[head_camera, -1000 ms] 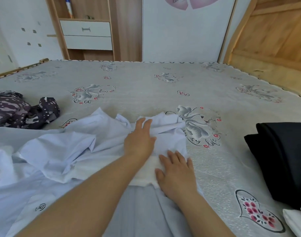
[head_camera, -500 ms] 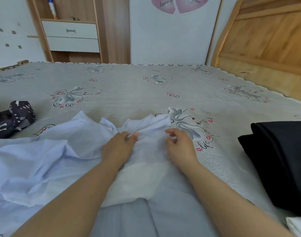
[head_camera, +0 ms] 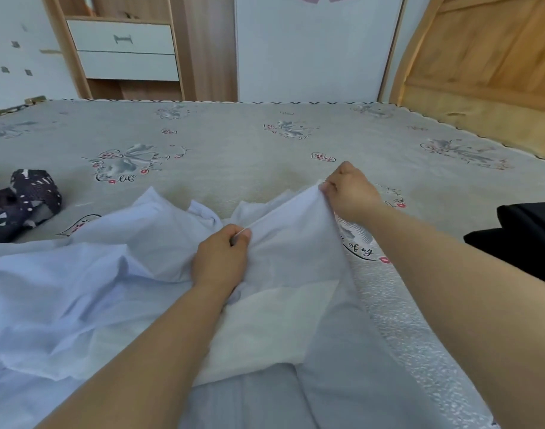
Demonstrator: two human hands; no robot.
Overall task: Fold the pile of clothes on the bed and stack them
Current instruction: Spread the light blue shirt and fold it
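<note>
A pale blue shirt [head_camera: 88,274] lies rumpled across the near left of the bed, over a grey garment [head_camera: 342,382] at the bottom. My left hand [head_camera: 221,258] pinches the shirt's upper edge near the middle. Farther right and higher, my right hand [head_camera: 348,193] grips the same edge and lifts it off the mattress, so the cloth is stretched taut between the two hands. A white inner panel of the shirt [head_camera: 271,329] shows below them.
A dark patterned garment [head_camera: 23,202] lies crumpled at the left edge. Black folded clothes [head_camera: 524,239] sit at the right edge. The flower-printed mattress [head_camera: 234,144] stretches beyond, with a wooden headboard [head_camera: 487,72] at right and a drawer unit [head_camera: 125,51] behind.
Both hands went from lying flat on the shirt to pinching its far edge. My right hand has lifted that edge up and to the right.
</note>
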